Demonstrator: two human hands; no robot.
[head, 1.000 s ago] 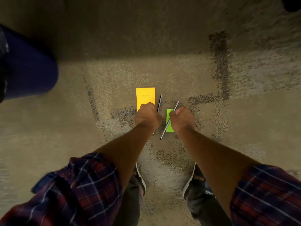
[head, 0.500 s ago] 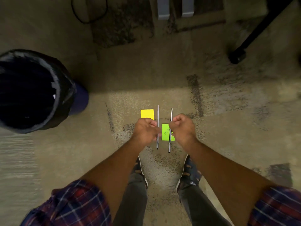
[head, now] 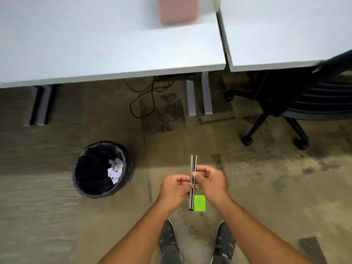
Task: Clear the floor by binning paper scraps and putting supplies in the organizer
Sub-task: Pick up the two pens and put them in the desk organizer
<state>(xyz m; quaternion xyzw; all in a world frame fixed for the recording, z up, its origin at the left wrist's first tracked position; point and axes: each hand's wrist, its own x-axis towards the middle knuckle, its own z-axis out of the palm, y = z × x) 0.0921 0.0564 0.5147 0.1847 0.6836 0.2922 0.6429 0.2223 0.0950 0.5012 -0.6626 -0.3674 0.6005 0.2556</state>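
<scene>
Two thin dark pens (head: 193, 164) stand upright side by side, touching, in front of me. My left hand (head: 174, 190) pinches the left pen and my right hand (head: 212, 182) pinches the right one, both about mid-length. A green sticky note (head: 199, 203) lies on the carpet just below my hands. To the left stands a black-lined bin (head: 83, 152) with crumpled white paper scraps (head: 114, 170) inside. A blurred pink box (head: 178, 10) sits on the white desk (head: 95, 44) at the top. The yellow note is out of sight.
A second white desk (head: 285, 31) adjoins on the right, with a black wheeled office chair (head: 304, 103) under it. Grey desk legs (head: 199, 96) and a loose black cable (head: 144, 98) lie under the desks. My shoes (head: 168, 239) are at the bottom.
My view has risen from the floor, bringing the desks and chair into sight. Both hands lifted the pens and brought them together side by side. The yellow note has dropped out of sight.
</scene>
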